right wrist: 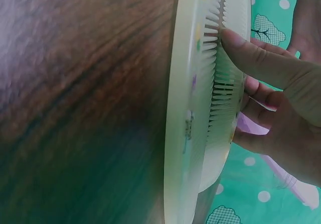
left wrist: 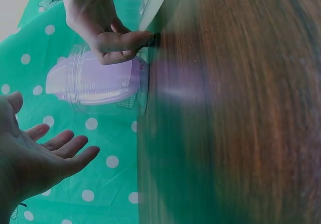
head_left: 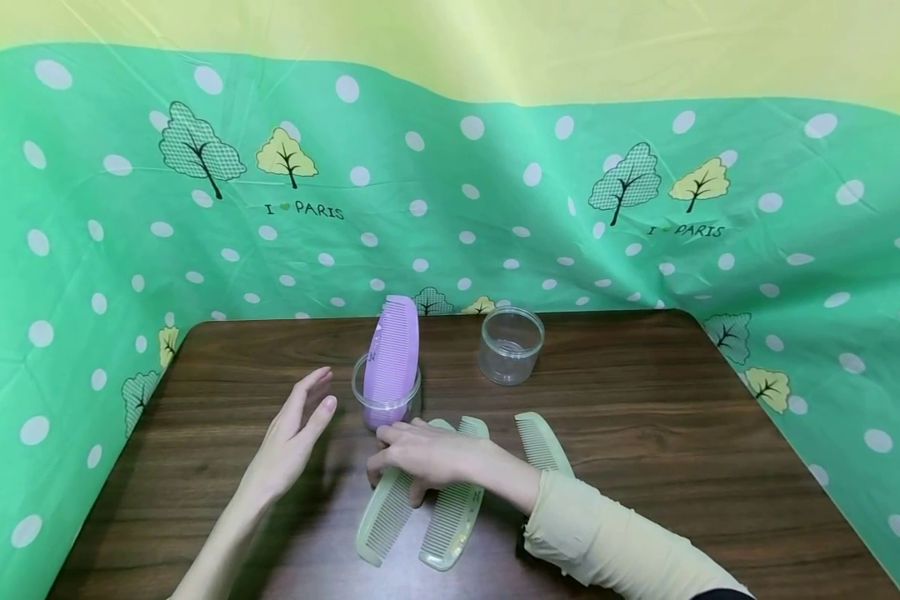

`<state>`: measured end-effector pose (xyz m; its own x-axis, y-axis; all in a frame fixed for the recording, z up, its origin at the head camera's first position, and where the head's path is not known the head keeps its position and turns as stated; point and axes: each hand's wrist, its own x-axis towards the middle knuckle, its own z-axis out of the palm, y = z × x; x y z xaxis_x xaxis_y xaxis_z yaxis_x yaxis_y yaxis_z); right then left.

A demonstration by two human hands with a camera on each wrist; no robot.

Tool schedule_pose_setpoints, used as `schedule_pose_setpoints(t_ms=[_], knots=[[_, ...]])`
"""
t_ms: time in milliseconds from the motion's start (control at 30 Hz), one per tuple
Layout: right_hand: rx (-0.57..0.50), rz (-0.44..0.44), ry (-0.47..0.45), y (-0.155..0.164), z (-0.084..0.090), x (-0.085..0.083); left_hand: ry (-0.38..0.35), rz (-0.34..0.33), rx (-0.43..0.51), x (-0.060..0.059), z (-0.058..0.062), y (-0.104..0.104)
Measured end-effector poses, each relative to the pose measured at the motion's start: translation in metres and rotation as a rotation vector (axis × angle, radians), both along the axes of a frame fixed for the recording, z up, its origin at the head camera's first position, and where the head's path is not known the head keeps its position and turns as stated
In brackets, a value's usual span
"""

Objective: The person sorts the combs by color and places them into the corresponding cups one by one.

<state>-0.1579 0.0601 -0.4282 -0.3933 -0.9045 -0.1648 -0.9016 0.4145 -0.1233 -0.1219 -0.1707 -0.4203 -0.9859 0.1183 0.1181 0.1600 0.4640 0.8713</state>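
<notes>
My right hand (head_left: pixel 435 454) pinches a light green comb (head_left: pixel 382 521), with the thumb on the teeth side and the fingers on its outer edge in the right wrist view. Beside it on the table lies a second green comb (head_left: pixel 450 525), partly under my right hand and wrist. A purple comb (head_left: pixel 392 350) leans upright inside a clear jar (head_left: pixel 416 407), just beyond my right fingertips. To the left of that jar, my left hand (head_left: pixel 288 446) hovers with fingers extended and nothing in it; the left wrist view shows its palm and spread fingers (left wrist: pixel 70 146).
Behind my right forearm lies a third green comb (head_left: pixel 543 443), its lower end hidden by the sleeve. Another clear jar (head_left: pixel 510 358) stands at the back of the brown wooden table (head_left: pixel 645 400). A green dotted cloth (head_left: pixel 465 192) hangs around the back and sides.
</notes>
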Motion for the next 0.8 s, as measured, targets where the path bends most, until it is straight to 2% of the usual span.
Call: schedule_pose_setpoints(t_ms=[333, 600, 800], knots=[[-0.064, 0.059, -0.053, 0.005, 0.005, -0.005, 0.001, -0.002, 0.030, -0.003, 0.002, 0.005], [-0.094, 0.066, -0.222, 0.010, 0.016, -0.009, 0.012, -0.002, 0.028, -0.005, 0.004, 0.008], [-0.081, 0.040, -0.293, 0.015, 0.028, -0.009, 0.023, -0.004, 0.027, -0.006, 0.004, 0.010]])
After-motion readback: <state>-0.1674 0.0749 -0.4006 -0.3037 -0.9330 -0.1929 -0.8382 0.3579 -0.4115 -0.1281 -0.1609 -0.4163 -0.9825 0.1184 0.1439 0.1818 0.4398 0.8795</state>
